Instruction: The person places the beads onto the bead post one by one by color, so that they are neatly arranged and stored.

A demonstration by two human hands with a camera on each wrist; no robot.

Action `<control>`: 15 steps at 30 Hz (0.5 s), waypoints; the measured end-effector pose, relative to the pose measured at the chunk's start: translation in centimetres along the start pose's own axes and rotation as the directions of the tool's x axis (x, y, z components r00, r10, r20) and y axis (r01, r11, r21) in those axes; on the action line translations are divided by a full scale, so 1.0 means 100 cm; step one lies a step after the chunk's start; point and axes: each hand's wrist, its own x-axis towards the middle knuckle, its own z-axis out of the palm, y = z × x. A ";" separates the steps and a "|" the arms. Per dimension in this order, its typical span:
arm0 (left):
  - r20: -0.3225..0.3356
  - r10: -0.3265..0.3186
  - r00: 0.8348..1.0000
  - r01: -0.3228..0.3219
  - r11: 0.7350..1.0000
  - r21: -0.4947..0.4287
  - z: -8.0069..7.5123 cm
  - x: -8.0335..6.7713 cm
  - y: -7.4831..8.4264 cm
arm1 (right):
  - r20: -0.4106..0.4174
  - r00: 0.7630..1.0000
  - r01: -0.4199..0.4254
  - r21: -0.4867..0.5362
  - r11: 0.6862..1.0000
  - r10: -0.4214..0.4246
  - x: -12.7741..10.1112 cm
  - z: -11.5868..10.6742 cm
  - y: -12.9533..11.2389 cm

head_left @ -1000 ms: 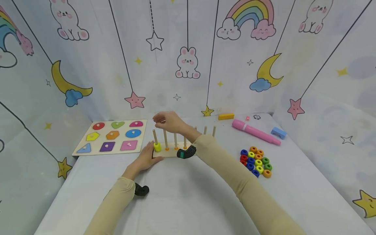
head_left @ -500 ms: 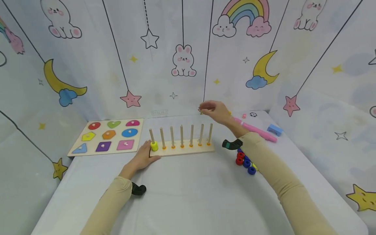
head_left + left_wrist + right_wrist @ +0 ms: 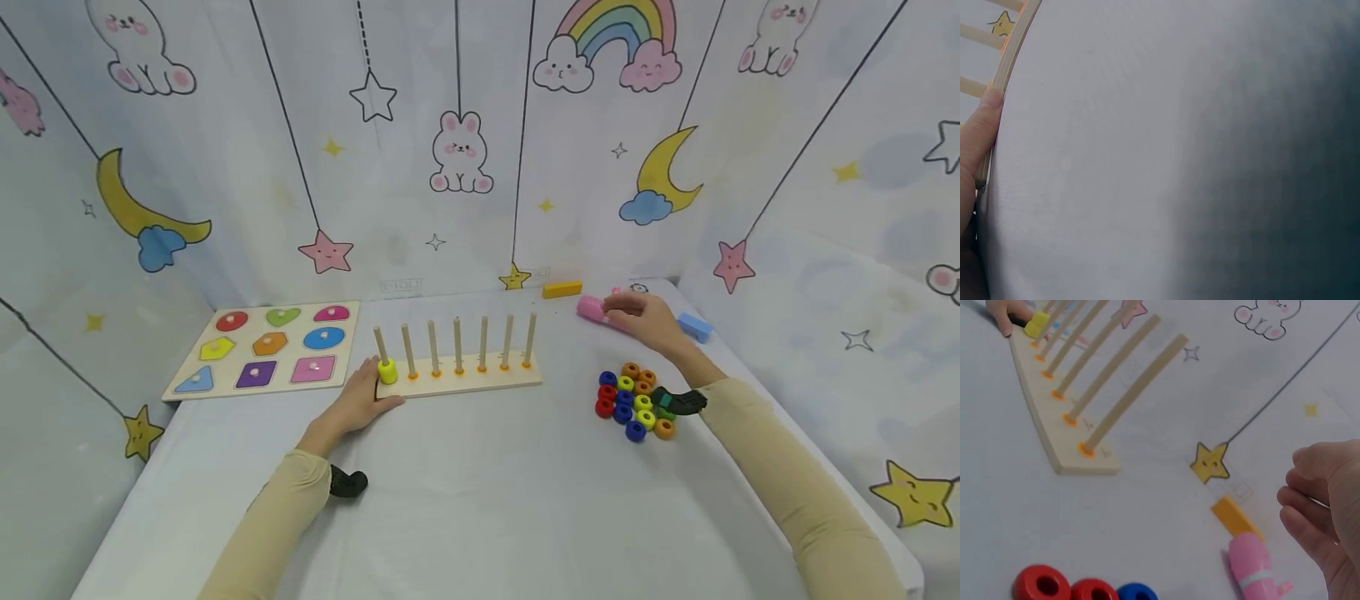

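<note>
A wooden peg board (image 3: 465, 384) with a row of upright pegs stands toward the back of the table. Yellow beads (image 3: 387, 372) are stacked on its leftmost peg. My left hand (image 3: 358, 404) rests against the board's left end, its thumb (image 3: 984, 122) along the front edge and the other fingers at the side. My right hand (image 3: 647, 321) is raised at the right, bent fingers apart from the thumb, with nothing seen between them. In the head view it overlaps a pink pen-shaped stick (image 3: 592, 309). Below it lie loose ring beads (image 3: 624, 397) in red, blue, yellow, orange and green, partly covered by the wrist strap.
A shape puzzle board (image 3: 255, 385) lies at the back left. An orange-yellow block (image 3: 562, 289) sits by the rear curtain, and a blue block (image 3: 695, 327) is near the right edge. Patterned curtains (image 3: 405, 208) enclose the back and sides of the white table (image 3: 450, 492).
My right hand has swung from above the peg board's left pegs to the right, over the pink stick and near the loose beads. My left hand stays at the board's end.
</note>
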 end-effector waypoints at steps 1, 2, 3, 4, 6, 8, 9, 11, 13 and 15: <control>0.001 -0.001 1.000 0.001 1.000 0.002 0.000 0.000 0.000 | -0.007 1.000 -0.005 0.002 1.000 0.005 -0.004 -0.003 0.005; 0.000 -0.001 1.000 0.001 1.000 0.002 0.000 0.000 -0.001 | -0.009 1.000 -0.012 0.003 1.000 0.012 -0.008 -0.006 0.011; -0.002 -0.002 1.000 0.002 1.000 0.002 0.000 0.000 -0.001 | -0.009 1.000 -0.017 -0.007 1.000 0.017 -0.012 -0.009 0.017; -0.001 -0.005 1.000 0.005 1.000 0.000 0.000 0.000 0.000 | -0.008 1.000 -0.022 -0.013 1.000 0.022 -0.016 -0.011 0.022; -0.003 -0.005 1.000 0.005 1.000 -0.004 0.001 0.000 0.000 | -0.006 0.999 -0.035 -0.015 0.999 0.035 -0.025 -0.014 0.032; 0.000 -0.005 1.000 0.005 1.000 -0.003 0.001 0.000 0.000 | 0.008 0.999 -0.037 -0.023 0.999 0.037 -0.034 -0.015 0.042; 0.002 -0.006 1.000 0.006 1.000 0.000 0.001 0.000 0.000 | 0.019 0.999 -0.031 -0.024 0.999 0.031 -0.039 -0.014 0.046; 0.003 -0.006 1.000 0.006 1.000 0.002 0.002 0.001 -0.001 | 0.044 0.999 -0.010 -0.018 1.000 0.011 -0.046 -0.011 0.052; 0.002 -0.006 1.000 0.006 1.000 0.000 0.002 0.001 -0.002 | 0.083 0.996 0.025 -0.025 0.999 -0.023 -0.051 -0.006 0.056; 0.003 -0.005 1.000 0.005 1.000 -0.004 0.002 0.001 -0.001 | 0.119 0.991 0.067 -0.041 0.997 -0.061 -0.055 0.000 0.059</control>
